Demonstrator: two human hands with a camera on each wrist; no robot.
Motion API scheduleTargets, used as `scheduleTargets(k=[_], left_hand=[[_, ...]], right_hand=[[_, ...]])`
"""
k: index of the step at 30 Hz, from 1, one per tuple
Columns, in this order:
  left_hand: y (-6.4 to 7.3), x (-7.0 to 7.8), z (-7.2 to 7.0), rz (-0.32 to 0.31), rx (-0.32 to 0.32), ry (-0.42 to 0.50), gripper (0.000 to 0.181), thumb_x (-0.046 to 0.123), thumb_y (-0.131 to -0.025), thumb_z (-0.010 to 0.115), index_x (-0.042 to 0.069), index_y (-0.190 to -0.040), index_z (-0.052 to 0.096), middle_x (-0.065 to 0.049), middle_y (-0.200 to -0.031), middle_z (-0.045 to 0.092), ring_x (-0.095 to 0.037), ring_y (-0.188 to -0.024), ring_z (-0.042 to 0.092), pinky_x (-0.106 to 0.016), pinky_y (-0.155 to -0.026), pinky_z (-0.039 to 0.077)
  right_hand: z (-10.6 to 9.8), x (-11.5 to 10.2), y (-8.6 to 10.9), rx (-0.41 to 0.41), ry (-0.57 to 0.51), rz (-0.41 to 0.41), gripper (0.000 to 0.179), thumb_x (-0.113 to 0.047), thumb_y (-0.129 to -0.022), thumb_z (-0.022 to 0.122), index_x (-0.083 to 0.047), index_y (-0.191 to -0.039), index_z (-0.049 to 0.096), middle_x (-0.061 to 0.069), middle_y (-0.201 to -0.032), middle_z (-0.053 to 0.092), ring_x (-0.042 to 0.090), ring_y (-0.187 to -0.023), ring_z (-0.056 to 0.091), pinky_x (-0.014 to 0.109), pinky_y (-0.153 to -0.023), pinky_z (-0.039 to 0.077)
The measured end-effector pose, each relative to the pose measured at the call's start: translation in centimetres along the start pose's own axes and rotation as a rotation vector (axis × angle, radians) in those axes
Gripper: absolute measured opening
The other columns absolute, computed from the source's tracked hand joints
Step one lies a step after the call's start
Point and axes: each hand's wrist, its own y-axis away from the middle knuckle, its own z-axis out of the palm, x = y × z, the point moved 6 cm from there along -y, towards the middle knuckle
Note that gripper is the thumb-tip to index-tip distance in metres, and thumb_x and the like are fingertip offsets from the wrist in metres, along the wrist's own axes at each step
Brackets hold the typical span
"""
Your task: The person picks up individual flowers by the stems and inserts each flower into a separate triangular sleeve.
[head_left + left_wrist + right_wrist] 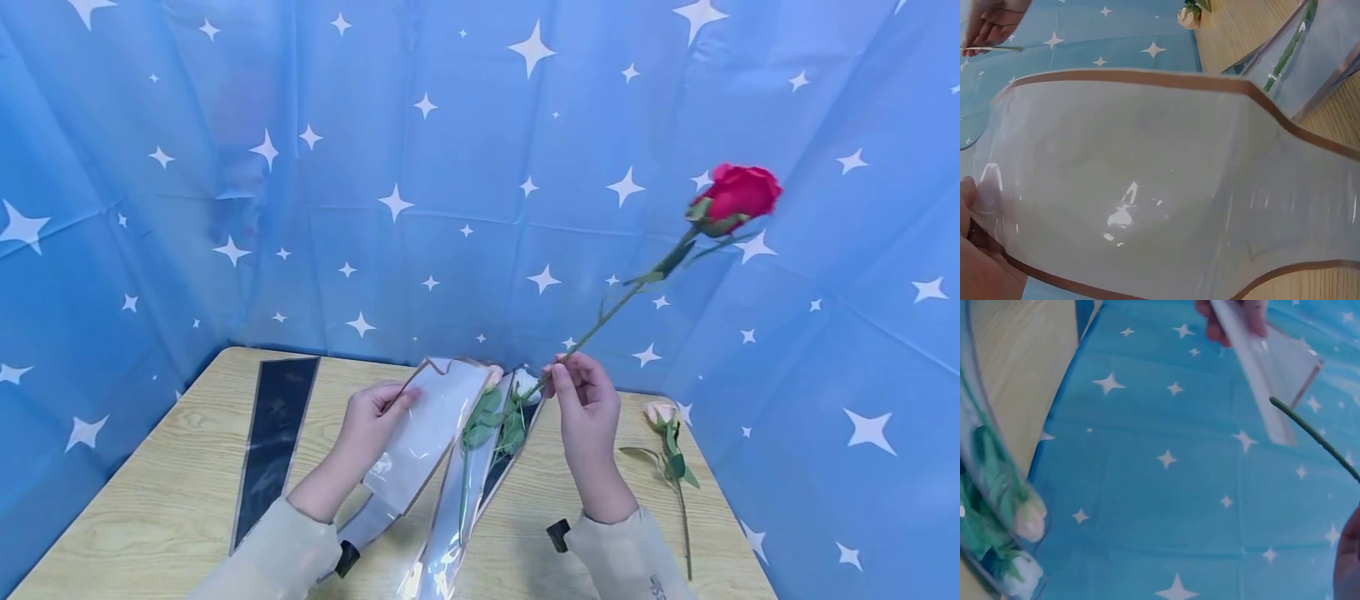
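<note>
Head view: fingers (567, 392) pinch rose (677, 258), sleeve lettering (657, 588) unreadable.

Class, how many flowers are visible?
4: red rose in the right hand; pink rose and white rose among wrappers; pale rose on the table, right. Others may be hidden.

The person wears long sleeves in a pale, creamy off-white. The left sleeve (281, 546) is loose, softly creased, and ends at the wrist; the right sleeve (633, 558) matches it in colour and cut. Low on the right one runs a small line of dark marking (657, 588), too small to read. A stubby black block (348, 559) juts from the inner side of the left cuff, and a similar black piece (558, 535), squarish and angular, sticks out beside the right cuff. The left grip (378, 412) and right grip (591, 408) are bare hands.
</note>
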Motion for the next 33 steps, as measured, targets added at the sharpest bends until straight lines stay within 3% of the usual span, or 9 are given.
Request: scheduleTargets(k=[4,13,20,22,24,29,33], left_hand=[[0.2,0.3,0.4,0.048,-0.013,-0.005,0.013,0.017,-0.087,0.068,0.007,-0.086,0.075,-0.009,-0.084,0.072,-0.007,-0.064,0.053,-0.022,-0.055,0.045],[0.7,0.5,1.2,0.038,-0.038,-0.017,0.010,0.014,-0.086,0.069,0.007,-0.089,0.075,-0.008,-0.088,0.073,-0.006,-0.073,0.059,-0.022,-0.061,0.049],[1.6,4.4,0.8,0.094,-0.066,-0.044,0.008,0.005,-0.085,0.068,0.000,-0.085,0.073,-0.011,-0.076,0.069,-0.006,-0.065,0.050,-0.022,-0.057,0.043],[1.7,4.8,0.8,0.099,-0.073,-0.046,0.008,0.005,-0.085,0.068,-0.001,-0.083,0.073,-0.009,-0.072,0.066,-0.005,-0.062,0.046,-0.022,-0.055,0.040],[1.7,4.7,0.8,0.092,-0.075,-0.047,0.008,0.005,-0.085,0.068,-0.001,-0.081,0.073,-0.008,-0.070,0.064,-0.005,-0.061,0.044,-0.021,-0.054,0.039],[1.5,2.6,1.6,0.066,-0.064,-0.046,0.009,0.009,-0.084,0.069,0.004,-0.078,0.073,-0.005,-0.068,0.062,-0.006,-0.060,0.043,-0.021,-0.053,0.037],[1.4,1.4,2.0,0.064,-0.063,0.022,0.021,0.016,-0.084,0.070,0.006,-0.067,0.067,0.001,-0.059,0.049,-0.005,-0.055,0.038,-0.020,-0.049,0.032]], right_hand=[[0.4,-0.8,-0.6,0.037,-0.082,-0.019,0.017,-0.001,-0.095,0.051,0.012,-0.105,0.053,0.003,-0.093,0.065,0.015,-0.072,0.059,0.024,-0.064,0.050],[1.5,-2.4,-1.9,0.147,-0.330,-0.056,0.011,0.001,-0.095,0.050,0.005,-0.104,0.055,0.009,-0.091,0.062,0.022,-0.085,0.061,0.028,-0.068,0.051],[2.0,-2.2,-1.9,0.189,-0.343,-0.036,0.009,-0.001,-0.096,0.050,0.001,-0.102,0.056,0.007,-0.090,0.062,0.019,-0.084,0.061,0.029,-0.068,0.051],[2.1,-2.0,-1.9,0.196,-0.333,-0.027,0.009,-0.002,-0.096,0.051,-0.001,-0.102,0.057,0.007,-0.090,0.062,0.019,-0.084,0.061,0.029,-0.068,0.051],[2.2,-1.9,-1.9,0.195,-0.331,-0.020,0.008,-0.003,-0.096,0.052,-0.002,-0.102,0.057,0.007,-0.091,0.062,0.019,-0.084,0.061,0.029,-0.069,0.050],[2.8,-1.3,-1.7,0.159,-0.326,0.004,0.008,0.000,-0.095,0.052,-0.001,-0.101,0.057,0.005,-0.090,0.063,0.017,-0.084,0.061,0.026,-0.069,0.051],[3.1,-0.8,-1.3,0.124,-0.263,0.037,0.007,-0.002,-0.094,0.054,0.002,-0.100,0.057,0.005,-0.090,0.064,0.015,-0.081,0.062,0.024,-0.069,0.052]])
